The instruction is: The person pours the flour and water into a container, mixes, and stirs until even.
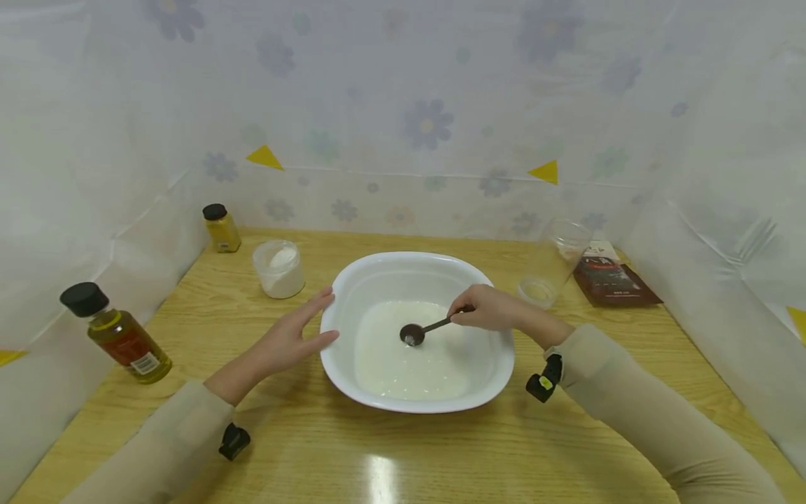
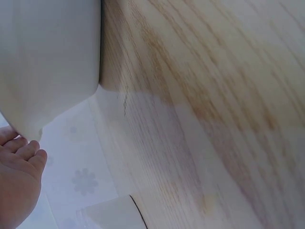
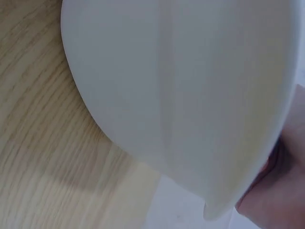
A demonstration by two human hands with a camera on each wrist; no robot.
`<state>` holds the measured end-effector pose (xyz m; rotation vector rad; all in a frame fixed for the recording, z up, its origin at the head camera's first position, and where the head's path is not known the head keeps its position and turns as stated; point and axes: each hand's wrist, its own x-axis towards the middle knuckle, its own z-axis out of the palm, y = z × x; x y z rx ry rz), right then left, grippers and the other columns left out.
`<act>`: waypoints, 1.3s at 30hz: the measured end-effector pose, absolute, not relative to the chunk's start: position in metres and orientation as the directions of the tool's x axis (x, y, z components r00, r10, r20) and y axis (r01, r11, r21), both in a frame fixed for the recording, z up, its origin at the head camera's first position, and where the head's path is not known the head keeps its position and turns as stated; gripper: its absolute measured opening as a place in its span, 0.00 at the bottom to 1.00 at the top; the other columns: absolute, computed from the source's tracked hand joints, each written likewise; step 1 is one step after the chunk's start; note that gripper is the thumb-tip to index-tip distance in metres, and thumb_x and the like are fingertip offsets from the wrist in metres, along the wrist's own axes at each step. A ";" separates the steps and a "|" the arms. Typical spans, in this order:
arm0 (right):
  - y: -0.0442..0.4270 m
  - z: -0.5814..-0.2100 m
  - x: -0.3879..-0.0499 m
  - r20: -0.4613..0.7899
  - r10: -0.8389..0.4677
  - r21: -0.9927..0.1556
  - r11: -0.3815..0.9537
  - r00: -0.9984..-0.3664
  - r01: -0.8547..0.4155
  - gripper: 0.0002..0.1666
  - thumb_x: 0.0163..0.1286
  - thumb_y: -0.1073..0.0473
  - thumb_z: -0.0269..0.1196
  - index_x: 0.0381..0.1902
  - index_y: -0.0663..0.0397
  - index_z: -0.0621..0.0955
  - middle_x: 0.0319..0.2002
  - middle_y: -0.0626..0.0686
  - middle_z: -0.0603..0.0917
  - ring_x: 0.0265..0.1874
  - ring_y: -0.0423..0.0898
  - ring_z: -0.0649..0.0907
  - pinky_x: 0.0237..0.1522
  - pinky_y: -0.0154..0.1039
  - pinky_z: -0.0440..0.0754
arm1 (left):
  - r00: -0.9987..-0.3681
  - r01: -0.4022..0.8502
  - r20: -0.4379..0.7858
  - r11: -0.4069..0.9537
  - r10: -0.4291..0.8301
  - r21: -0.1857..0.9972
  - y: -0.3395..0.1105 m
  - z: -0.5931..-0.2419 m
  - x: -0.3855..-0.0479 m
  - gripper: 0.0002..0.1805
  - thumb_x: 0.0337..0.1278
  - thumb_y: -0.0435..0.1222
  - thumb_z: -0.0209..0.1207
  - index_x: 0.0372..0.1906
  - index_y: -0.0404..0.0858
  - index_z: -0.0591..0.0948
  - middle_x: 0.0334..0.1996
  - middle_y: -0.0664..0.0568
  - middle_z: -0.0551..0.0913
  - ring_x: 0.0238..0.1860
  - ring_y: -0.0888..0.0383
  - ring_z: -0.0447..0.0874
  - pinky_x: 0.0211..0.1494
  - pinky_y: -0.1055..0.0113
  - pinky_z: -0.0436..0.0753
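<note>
A white oval basin (image 1: 415,262) stands mid-table, holding a milky white liquid (image 1: 403,371). Above this liquid, my right hand (image 1: 494,308) pinches the handle of a dark brown measuring spoon (image 1: 412,335). The spoon's round bowl has something clear or shiny in it; whether it touches the liquid I cannot tell. My left hand (image 1: 292,339), fingers extended, rests on the basin's left rim. In the left wrist view its fingertips (image 2: 33,148) touch the rim from outside. The right wrist view shows mostly the basin's outer wall (image 3: 143,86), which hides much of the right hand.
Left of the basin is a clear tub of white powder (image 1: 280,276). A yellow bottle with a black cap (image 1: 222,231) stands behind it, and a bottle of yellowish oil (image 1: 129,343) is nearer. To the right are a clear cup (image 1: 554,259) and a dark brown pouch (image 1: 611,280).
</note>
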<state>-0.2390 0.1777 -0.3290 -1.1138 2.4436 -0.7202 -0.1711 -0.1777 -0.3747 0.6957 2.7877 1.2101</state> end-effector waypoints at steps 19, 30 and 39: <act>0.180 -0.324 -0.228 -0.170 -0.868 -0.577 0.472 -0.467 -0.667 0.09 0.67 0.65 0.57 0.37 0.59 0.84 0.27 0.47 0.82 0.20 0.34 0.71 0.23 0.31 0.71 | -0.893 0.406 0.170 0.585 0.416 0.702 -0.179 -0.377 -0.171 0.39 0.60 0.48 0.57 0.69 0.33 0.57 0.70 0.45 0.51 0.69 0.46 0.47 0.65 0.47 0.54; 0.206 -0.301 -0.236 -0.247 -0.798 -0.510 0.590 -0.550 -0.626 0.10 0.66 0.65 0.56 0.32 0.55 0.84 0.23 0.43 0.78 0.20 0.38 0.68 0.23 0.36 0.68 | -0.894 0.406 0.166 0.592 0.417 0.697 -0.179 -0.377 -0.172 0.40 0.60 0.49 0.56 0.69 0.34 0.57 0.70 0.46 0.51 0.69 0.46 0.48 0.66 0.48 0.55; 0.200 -0.318 -0.245 -0.118 -0.756 -0.407 0.628 -0.644 -0.663 0.08 0.67 0.64 0.58 0.36 0.58 0.84 0.26 0.47 0.81 0.20 0.37 0.71 0.24 0.34 0.71 | -0.893 0.407 0.170 0.586 0.416 0.700 -0.180 -0.376 -0.171 0.39 0.59 0.48 0.57 0.69 0.34 0.57 0.70 0.46 0.51 0.69 0.46 0.48 0.65 0.47 0.55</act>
